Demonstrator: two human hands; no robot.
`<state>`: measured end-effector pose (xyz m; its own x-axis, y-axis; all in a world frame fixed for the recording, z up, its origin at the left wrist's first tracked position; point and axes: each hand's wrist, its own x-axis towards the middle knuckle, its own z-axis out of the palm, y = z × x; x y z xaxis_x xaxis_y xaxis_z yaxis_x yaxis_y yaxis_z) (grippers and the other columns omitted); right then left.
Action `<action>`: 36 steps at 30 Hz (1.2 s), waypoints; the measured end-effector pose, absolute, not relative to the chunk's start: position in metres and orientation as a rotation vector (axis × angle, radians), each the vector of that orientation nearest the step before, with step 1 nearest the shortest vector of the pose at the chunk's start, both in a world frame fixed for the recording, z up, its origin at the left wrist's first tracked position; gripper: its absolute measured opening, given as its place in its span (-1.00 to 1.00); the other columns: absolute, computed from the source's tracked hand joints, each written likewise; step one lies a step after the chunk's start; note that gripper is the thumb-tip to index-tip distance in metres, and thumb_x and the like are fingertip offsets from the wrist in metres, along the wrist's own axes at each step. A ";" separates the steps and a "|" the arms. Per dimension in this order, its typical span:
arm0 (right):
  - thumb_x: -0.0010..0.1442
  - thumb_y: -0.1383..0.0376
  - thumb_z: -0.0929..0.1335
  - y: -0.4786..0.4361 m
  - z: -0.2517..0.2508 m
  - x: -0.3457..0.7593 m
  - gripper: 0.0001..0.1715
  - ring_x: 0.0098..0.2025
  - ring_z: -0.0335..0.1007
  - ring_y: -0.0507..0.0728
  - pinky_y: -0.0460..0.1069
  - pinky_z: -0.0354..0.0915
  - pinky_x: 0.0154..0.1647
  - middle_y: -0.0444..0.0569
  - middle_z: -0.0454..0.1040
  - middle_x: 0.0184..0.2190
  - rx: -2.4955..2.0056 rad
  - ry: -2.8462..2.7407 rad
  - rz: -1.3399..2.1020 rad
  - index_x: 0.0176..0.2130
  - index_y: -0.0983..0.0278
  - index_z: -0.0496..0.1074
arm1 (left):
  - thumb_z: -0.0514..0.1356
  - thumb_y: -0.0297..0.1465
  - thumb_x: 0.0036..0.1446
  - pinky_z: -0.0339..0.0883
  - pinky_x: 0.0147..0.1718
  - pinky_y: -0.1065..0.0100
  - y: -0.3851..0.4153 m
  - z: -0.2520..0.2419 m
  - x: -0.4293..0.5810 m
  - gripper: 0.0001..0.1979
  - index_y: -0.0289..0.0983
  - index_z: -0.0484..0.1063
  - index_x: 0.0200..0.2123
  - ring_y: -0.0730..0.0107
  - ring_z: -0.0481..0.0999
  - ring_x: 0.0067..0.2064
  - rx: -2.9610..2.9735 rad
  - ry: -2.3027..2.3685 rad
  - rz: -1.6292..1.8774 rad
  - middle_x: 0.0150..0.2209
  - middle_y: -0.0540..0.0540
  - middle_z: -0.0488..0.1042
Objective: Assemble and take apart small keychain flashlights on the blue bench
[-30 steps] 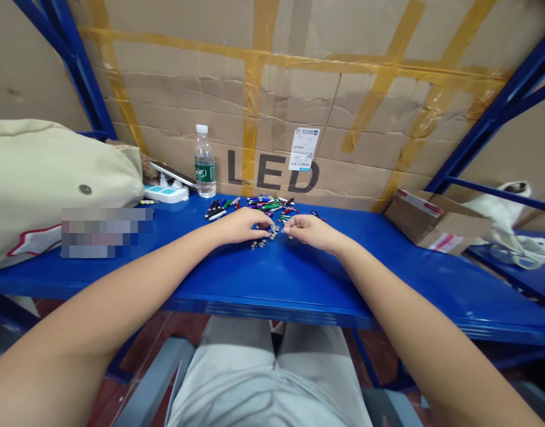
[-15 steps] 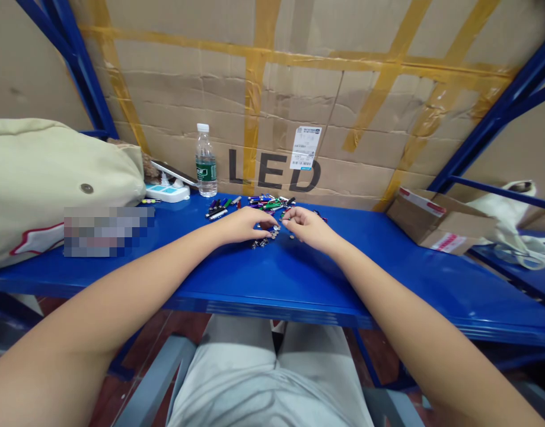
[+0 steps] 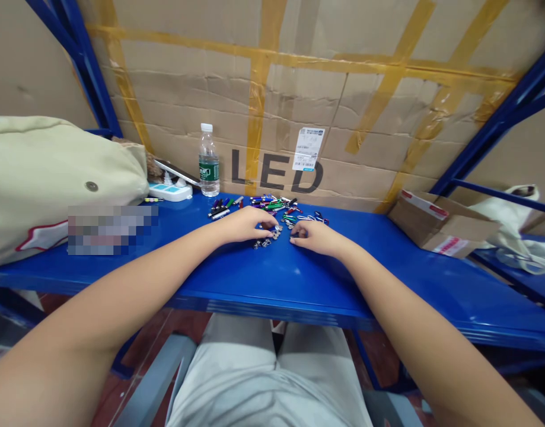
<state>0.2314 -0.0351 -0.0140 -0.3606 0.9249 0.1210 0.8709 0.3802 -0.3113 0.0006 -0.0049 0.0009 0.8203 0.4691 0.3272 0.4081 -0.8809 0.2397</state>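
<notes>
Small metal pieces [image 3: 276, 235] at the frame's centre are best handled singly and lightly by the left hand [image 3: 249, 224] and right hand [image 3: 315, 236], both loosely curled, though whether anything is gripped cannot be told.

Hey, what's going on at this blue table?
A person sits with both bare hands among small metal pieces on the blue table. The left hand curves beside some; the right hand is across from it, fingertips low. What either grips is too small to tell. Colourful small items lie behind, near a water bottle.
</notes>
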 end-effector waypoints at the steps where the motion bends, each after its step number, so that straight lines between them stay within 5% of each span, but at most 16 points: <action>1: 0.11 0.32 0.36 -0.035 -0.014 0.231 -0.87 -0.31 0.41 0.09 -0.06 0.27 -0.30 -0.03 0.52 -0.33 -1.562 -2.375 0.286 -0.27 0.29 0.44 | 0.20 -0.37 0.12 0.30 -0.12 0.33 -0.005 0.001 0.001 -0.76 -0.27 0.47 -0.12 0.33 0.50 -0.13 2.848 0.685 0.566 -0.15 -0.10 0.55; 16: 0.02 0.34 0.38 -0.041 -0.009 0.232 -0.97 -0.35 0.39 0.05 -0.08 0.27 -0.33 -0.10 0.51 -0.38 -1.360 -2.448 0.484 -0.42 0.26 0.46 | 0.21 -0.39 0.12 0.30 -0.10 0.32 -0.005 0.001 0.000 -0.78 -0.28 0.46 -0.13 0.34 0.50 -0.13 2.883 0.685 0.533 -0.15 -0.10 0.54; 22: 0.03 0.21 0.40 -0.042 -0.007 0.236 -0.74 -0.39 0.38 0.05 -0.07 0.26 -0.39 -0.08 0.50 -0.38 -1.436 -2.429 0.472 -0.25 0.27 0.46 | 0.20 -0.36 0.14 0.31 -0.11 0.33 -0.003 0.001 0.000 -0.77 -0.27 0.46 -0.12 0.34 0.50 -0.12 2.908 0.666 0.525 -0.14 -0.10 0.54; 36: 0.08 0.32 0.36 -0.042 -0.004 0.235 -0.94 -0.27 0.45 0.10 -0.04 0.29 -0.23 -0.08 0.55 -0.32 -1.506 -2.422 0.360 -0.39 0.25 0.47 | 0.20 -0.38 0.14 0.31 -0.08 0.30 -0.004 0.000 0.000 -0.76 -0.28 0.46 -0.11 0.33 0.50 -0.10 2.896 0.670 0.508 -0.12 -0.12 0.54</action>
<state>0.2351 -0.0424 -0.0037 -0.4258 0.9000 0.0935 0.8340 0.4304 -0.3452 -0.0001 -0.0039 0.0003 0.8449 0.4466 0.2945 0.4041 -0.8936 0.1956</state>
